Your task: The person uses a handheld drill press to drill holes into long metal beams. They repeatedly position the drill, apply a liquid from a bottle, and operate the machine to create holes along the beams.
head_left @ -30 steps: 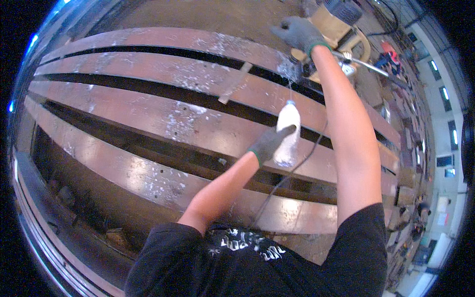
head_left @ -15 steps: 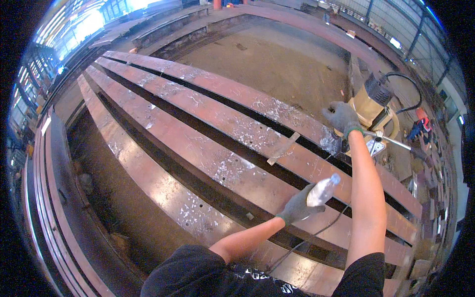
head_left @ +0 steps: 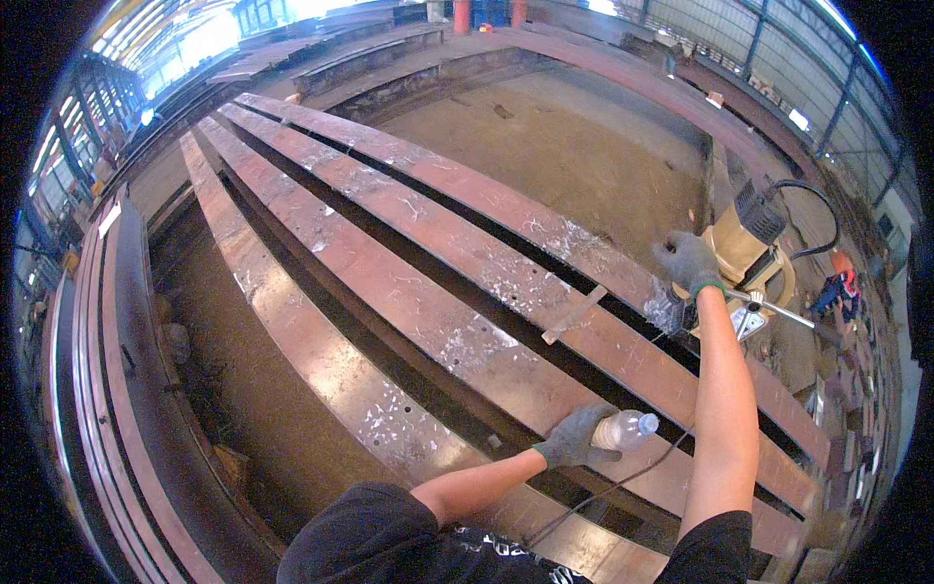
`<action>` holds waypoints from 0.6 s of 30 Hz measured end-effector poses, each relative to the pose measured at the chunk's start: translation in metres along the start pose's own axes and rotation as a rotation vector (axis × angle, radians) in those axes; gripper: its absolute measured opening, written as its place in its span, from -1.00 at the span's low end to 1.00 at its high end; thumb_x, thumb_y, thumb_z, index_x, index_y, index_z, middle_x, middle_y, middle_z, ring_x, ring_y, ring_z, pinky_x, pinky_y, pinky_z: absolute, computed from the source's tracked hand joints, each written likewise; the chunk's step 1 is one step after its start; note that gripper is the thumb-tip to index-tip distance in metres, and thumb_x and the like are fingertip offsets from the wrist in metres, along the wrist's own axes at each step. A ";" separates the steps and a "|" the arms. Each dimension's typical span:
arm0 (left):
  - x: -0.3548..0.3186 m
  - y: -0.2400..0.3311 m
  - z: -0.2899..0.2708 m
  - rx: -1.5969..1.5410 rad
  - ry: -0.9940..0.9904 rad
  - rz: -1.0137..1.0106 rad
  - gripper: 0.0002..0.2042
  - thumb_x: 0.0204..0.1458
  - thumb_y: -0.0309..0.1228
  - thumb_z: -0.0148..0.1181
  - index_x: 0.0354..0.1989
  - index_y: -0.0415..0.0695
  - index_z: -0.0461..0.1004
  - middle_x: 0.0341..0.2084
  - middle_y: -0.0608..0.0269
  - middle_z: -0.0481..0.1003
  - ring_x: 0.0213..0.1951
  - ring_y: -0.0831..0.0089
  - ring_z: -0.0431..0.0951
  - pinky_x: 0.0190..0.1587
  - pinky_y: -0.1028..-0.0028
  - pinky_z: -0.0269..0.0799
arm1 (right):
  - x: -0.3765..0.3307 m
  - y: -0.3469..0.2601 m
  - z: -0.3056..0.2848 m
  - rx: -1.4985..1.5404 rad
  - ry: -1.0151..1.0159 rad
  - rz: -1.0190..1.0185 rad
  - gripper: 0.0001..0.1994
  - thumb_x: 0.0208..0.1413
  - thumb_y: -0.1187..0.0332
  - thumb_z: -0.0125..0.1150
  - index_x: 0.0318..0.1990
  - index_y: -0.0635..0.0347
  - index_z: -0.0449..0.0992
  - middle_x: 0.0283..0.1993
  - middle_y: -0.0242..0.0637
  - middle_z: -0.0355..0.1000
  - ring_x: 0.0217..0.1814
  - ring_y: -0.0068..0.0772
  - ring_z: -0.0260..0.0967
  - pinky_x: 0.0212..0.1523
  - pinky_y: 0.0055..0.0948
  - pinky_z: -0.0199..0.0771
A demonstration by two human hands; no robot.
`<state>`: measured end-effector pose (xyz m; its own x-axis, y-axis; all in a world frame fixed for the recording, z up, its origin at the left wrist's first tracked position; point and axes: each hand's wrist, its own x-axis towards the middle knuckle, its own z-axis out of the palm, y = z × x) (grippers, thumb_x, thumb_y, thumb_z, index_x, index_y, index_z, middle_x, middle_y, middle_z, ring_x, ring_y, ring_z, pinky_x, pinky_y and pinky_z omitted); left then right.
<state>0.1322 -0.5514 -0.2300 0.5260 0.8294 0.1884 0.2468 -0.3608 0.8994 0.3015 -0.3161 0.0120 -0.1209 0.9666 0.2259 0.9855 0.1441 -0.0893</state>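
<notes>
The right hand (head_left: 689, 261), in a grey glove, is closing on the yellow drill machine (head_left: 747, 255) at the right of the frame, sitting on a long rusty steel beam (head_left: 467, 282); the left hand (head_left: 574, 437) is gripping a clear plastic bottle (head_left: 628, 427) at lower middle; it looks like drilling work, so next the bottle would need tipping toward the drill spot.

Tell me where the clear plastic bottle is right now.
In the head view, the clear plastic bottle sits low and right of centre, gripped by the gloved left hand above a rusty steel beam, with the right forearm just to its right.
</notes>
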 end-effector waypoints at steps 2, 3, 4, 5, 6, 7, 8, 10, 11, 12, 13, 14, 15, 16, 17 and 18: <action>0.000 0.005 -0.004 0.044 -0.054 -0.027 -0.12 -0.21 0.06 0.59 0.26 -0.09 0.33 0.11 -0.06 0.49 0.15 -0.09 0.48 0.23 0.04 0.39 | 0.002 0.004 0.002 -0.031 -0.034 0.011 -0.55 0.12 -0.04 0.25 -0.22 0.25 0.67 -0.22 0.09 0.62 -0.14 0.14 0.60 -0.08 -0.03 0.54; -0.001 0.003 -0.004 0.044 -0.043 -0.038 -0.12 -0.21 0.05 0.59 0.27 -0.09 0.33 0.10 -0.06 0.50 0.14 -0.09 0.49 0.22 0.04 0.40 | 0.001 -0.001 0.001 -0.019 -0.023 -0.001 -0.55 0.12 -0.04 0.25 -0.23 0.25 0.67 -0.22 0.09 0.62 -0.14 0.15 0.60 -0.08 -0.03 0.54; -0.003 -0.001 -0.002 0.044 -0.033 -0.049 -0.12 -0.21 0.05 0.60 0.27 -0.08 0.33 0.09 -0.06 0.51 0.14 -0.09 0.50 0.21 0.04 0.41 | 0.000 -0.005 0.000 -0.007 -0.012 -0.013 -0.55 0.12 -0.04 0.25 -0.23 0.25 0.67 -0.22 0.09 0.62 -0.14 0.15 0.60 -0.08 -0.03 0.54; -0.003 -0.004 -0.002 0.043 -0.023 -0.060 -0.12 -0.22 0.04 0.60 0.27 -0.08 0.33 0.08 -0.06 0.52 0.13 -0.09 0.51 0.20 0.05 0.42 | 0.000 -0.010 0.000 0.005 -0.001 -0.024 -0.55 0.12 -0.04 0.25 -0.24 0.26 0.67 -0.22 0.09 0.62 -0.14 0.15 0.60 -0.08 -0.02 0.55; -0.001 -0.004 -0.002 0.015 -0.042 -0.084 -0.13 -0.21 0.04 0.60 0.27 -0.08 0.33 0.07 -0.06 0.53 0.12 -0.09 0.53 0.18 0.05 0.44 | -0.001 -0.010 -0.001 -0.001 0.000 -0.014 -0.55 0.11 -0.04 0.25 -0.24 0.26 0.67 -0.22 0.09 0.61 -0.14 0.15 0.60 -0.08 -0.02 0.55; 0.002 -0.005 -0.001 -0.012 -0.060 -0.107 -0.13 -0.21 0.03 0.60 0.26 -0.09 0.33 0.06 -0.06 0.55 0.11 -0.09 0.54 0.17 0.05 0.45 | -0.002 -0.011 -0.001 -0.007 0.000 -0.004 -0.55 0.11 -0.04 0.25 -0.25 0.26 0.67 -0.22 0.10 0.61 -0.14 0.15 0.60 -0.09 -0.02 0.55; 0.003 -0.007 -0.001 -0.040 -0.078 -0.130 -0.14 -0.21 0.03 0.59 0.26 -0.09 0.34 0.05 -0.07 0.56 0.10 -0.09 0.56 0.15 0.05 0.47 | -0.002 -0.011 -0.002 -0.013 0.001 0.005 -0.55 0.11 -0.04 0.24 -0.26 0.26 0.67 -0.22 0.10 0.61 -0.14 0.15 0.60 -0.09 -0.02 0.55; 0.005 -0.006 -0.003 -0.063 -0.094 -0.124 -0.16 -0.19 0.01 0.58 0.24 -0.10 0.34 0.04 -0.07 0.57 0.09 -0.08 0.58 0.13 0.05 0.49 | 0.000 0.000 0.005 -0.020 0.018 0.008 -0.55 0.11 -0.04 0.24 -0.26 0.24 0.68 -0.22 0.09 0.61 -0.14 0.15 0.60 -0.10 -0.02 0.54; 0.006 -0.005 -0.003 -0.074 -0.102 -0.121 -0.18 -0.18 0.00 0.58 0.24 -0.11 0.35 0.04 -0.07 0.58 0.08 -0.08 0.59 0.12 0.06 0.50 | 0.001 0.005 0.008 -0.023 0.026 0.009 -0.56 0.10 -0.04 0.24 -0.26 0.24 0.68 -0.22 0.08 0.61 -0.14 0.15 0.60 -0.11 -0.02 0.54; 0.006 -0.005 -0.005 -0.070 -0.116 -0.141 -0.19 -0.18 0.00 0.57 0.24 -0.11 0.35 0.04 -0.07 0.58 0.09 -0.08 0.58 0.12 0.06 0.50 | 0.000 0.003 0.009 -0.011 0.040 0.002 -0.56 0.11 -0.03 0.24 -0.26 0.23 0.68 -0.22 0.07 0.61 -0.14 0.15 0.60 -0.11 -0.03 0.55; 0.006 -0.005 -0.006 -0.066 -0.130 -0.161 -0.19 -0.17 0.00 0.56 0.23 -0.10 0.35 0.04 -0.06 0.58 0.09 -0.08 0.58 0.13 0.06 0.50 | -0.001 0.001 0.009 0.002 0.053 -0.004 -0.57 0.11 -0.03 0.23 -0.26 0.22 0.69 -0.22 0.07 0.61 -0.15 0.15 0.60 -0.11 -0.03 0.55; 0.006 -0.005 -0.007 -0.063 -0.145 -0.181 -0.20 -0.16 0.00 0.55 0.23 -0.10 0.35 0.04 -0.06 0.58 0.09 -0.08 0.58 0.13 0.06 0.49 | -0.002 -0.001 0.009 0.014 0.066 -0.011 -0.58 0.11 -0.02 0.23 -0.26 0.21 0.69 -0.22 0.06 0.61 -0.15 0.15 0.60 -0.11 -0.03 0.55; 0.006 -0.007 -0.006 -0.057 -0.138 -0.169 -0.20 -0.16 0.00 0.55 0.23 -0.10 0.35 0.04 -0.06 0.58 0.09 -0.08 0.58 0.13 0.06 0.50 | -0.002 -0.001 0.009 0.013 0.077 -0.011 -0.58 0.12 -0.02 0.22 -0.26 0.21 0.69 -0.22 0.06 0.61 -0.14 0.15 0.60 -0.10 -0.03 0.55; 0.006 -0.010 -0.004 -0.051 -0.132 -0.157 -0.21 -0.16 0.00 0.55 0.23 -0.10 0.35 0.04 -0.06 0.58 0.09 -0.09 0.58 0.12 0.06 0.50 | -0.001 -0.001 0.009 0.011 0.087 -0.010 -0.58 0.12 -0.01 0.21 -0.26 0.20 0.69 -0.22 0.05 0.61 -0.14 0.15 0.59 -0.10 -0.04 0.55; 0.007 -0.013 -0.002 -0.045 -0.126 -0.145 -0.21 -0.16 0.00 0.55 0.24 -0.10 0.35 0.04 -0.06 0.58 0.08 -0.09 0.58 0.12 0.06 0.50 | -0.001 -0.001 0.010 0.010 0.097 -0.010 -0.59 0.12 -0.01 0.21 -0.26 0.20 0.69 -0.22 0.05 0.61 -0.13 0.15 0.59 -0.10 -0.04 0.55; 0.005 -0.010 -0.003 -0.050 -0.115 -0.129 -0.21 -0.15 0.00 0.55 0.24 -0.10 0.35 0.03 -0.06 0.58 0.08 -0.10 0.58 0.12 0.05 0.50 | -0.002 0.000 0.010 0.007 0.103 0.004 -0.58 0.13 -0.01 0.21 -0.26 0.21 0.68 -0.22 0.06 0.61 -0.13 0.15 0.59 -0.09 -0.04 0.54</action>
<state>0.1298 -0.5419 -0.2366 0.5825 0.8124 0.0262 0.2791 -0.2302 0.9322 0.3009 -0.3156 0.0013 -0.1041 0.9405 0.3236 0.9850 0.1425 -0.0974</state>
